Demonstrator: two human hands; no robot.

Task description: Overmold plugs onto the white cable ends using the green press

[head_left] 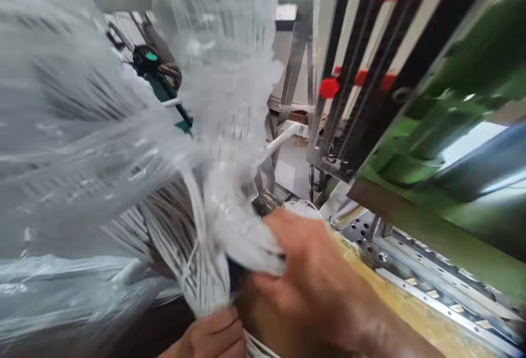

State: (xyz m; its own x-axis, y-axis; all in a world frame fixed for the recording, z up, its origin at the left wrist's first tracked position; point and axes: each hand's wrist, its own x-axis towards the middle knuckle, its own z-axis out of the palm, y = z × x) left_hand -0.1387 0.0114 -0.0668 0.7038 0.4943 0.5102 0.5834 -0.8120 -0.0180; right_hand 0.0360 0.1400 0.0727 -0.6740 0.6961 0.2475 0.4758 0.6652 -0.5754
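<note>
Dozens of thin white cables (197,254) sit bunched inside a clear plastic bag (82,128) — on my feed, the left hand (209,336) clenches them low down, while the right hand (312,276) grasps the gathered, glossy, crinkled film just beside them — near a perforated steel rail (431,287).

Wht wire bundle (201,259), red tabs (329,87)

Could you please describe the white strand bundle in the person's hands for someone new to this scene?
Start at the green machine on the right, with its red-tabbed frame. Below and left of it, the left hand and right hand grip a bundle of thin white strands. Unlike the clear plastic film billowing beside it, the strands are opaque.
</note>
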